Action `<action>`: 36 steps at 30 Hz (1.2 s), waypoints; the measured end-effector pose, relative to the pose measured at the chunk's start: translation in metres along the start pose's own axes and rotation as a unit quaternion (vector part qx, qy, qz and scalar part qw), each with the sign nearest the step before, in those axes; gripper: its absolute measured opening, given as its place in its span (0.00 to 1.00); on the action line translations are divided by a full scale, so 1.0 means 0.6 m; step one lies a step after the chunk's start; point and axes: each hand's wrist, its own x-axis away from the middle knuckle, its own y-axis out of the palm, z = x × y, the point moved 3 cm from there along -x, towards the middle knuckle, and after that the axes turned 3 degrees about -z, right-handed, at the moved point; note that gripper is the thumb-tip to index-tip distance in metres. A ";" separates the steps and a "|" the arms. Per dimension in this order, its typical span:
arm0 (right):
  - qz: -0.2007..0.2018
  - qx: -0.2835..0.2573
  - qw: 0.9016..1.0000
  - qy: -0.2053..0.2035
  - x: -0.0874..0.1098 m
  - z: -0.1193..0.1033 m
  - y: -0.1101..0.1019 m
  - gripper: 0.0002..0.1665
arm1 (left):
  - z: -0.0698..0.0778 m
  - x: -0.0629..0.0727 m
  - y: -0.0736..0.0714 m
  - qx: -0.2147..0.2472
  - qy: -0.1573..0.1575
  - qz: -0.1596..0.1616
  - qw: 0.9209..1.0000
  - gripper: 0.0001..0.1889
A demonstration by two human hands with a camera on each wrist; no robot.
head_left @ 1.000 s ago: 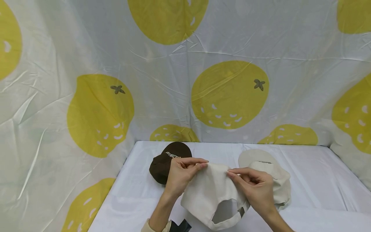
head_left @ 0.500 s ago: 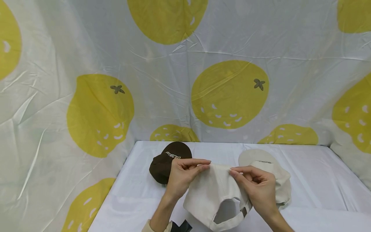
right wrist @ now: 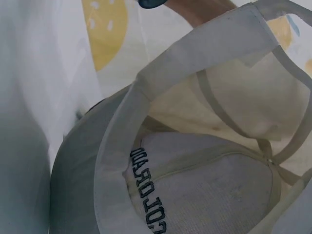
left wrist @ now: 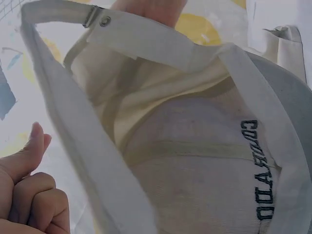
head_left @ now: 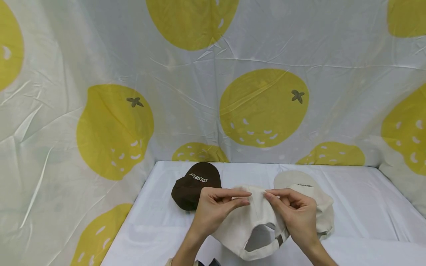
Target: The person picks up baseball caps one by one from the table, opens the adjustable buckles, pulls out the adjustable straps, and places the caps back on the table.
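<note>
An off-white baseball cap point(head_left: 257, 210) hangs from my right hand point(head_left: 299, 212), whose thumb and index finger pinch its crown fabric. Its back opening and strap face me. My left hand point(head_left: 216, 210) is at the cap's upper left, thumb and index tips slightly apart and other fingers curled. In the left wrist view the left hand point(left wrist: 31, 190) appears beside the cap point(left wrist: 124, 178), not around it. The inside shows a strap with a metal buckle, and dark lettering. The right wrist view also looks into the cap point(right wrist: 224, 190); the right hand is hidden there.
Behind my left hand a dark brown cap point(head_left: 191, 188) with white lettering lies on the white-covered table point(head_left: 149, 221). Another off-white cap point(head_left: 323, 207) lies behind the right hand. A lemon-print cloth point(head_left: 186, 92) hangs around the back and sides.
My left hand has slid right along the cap's crown, and its thumb and index finger have parted. The right hand keeps its pinch; the cap has shifted slightly right and up.
</note>
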 end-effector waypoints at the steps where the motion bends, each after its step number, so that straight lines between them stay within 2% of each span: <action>1: 0.001 0.002 1.000 0.001 0.000 0.000 0.000 0.06 | 0.004 0.001 0.001 -0.003 0.005 -0.004 1.000 0.11; 7: 0.011 0.009 1.000 0.007 -0.002 0.002 0.000 0.05 | 0.019 0.005 0.010 -0.028 0.031 -0.018 0.999 0.10; 14: 0.035 0.012 0.999 0.013 -0.003 0.005 -0.002 0.03 | 0.030 0.009 0.026 -0.008 0.049 -0.086 0.995 0.10; 19: 0.047 0.017 0.999 0.013 -0.006 0.006 -0.004 0.03 | 0.041 0.017 0.035 -0.015 0.028 -0.136 0.990 0.09; 23: 0.055 0.019 0.998 0.012 -0.007 0.008 -0.005 0.04 | 0.044 0.024 0.042 -0.030 -0.008 -0.184 0.982 0.09; 26: 0.060 0.022 0.998 0.012 -0.008 0.009 -0.006 0.04 | 0.044 0.026 0.048 -0.044 -0.021 -0.211 0.976 0.09; 36: 0.059 0.031 0.998 0.010 -0.009 0.010 -0.007 0.04 | 0.048 0.027 0.050 -0.068 -0.028 -0.216 0.974 0.09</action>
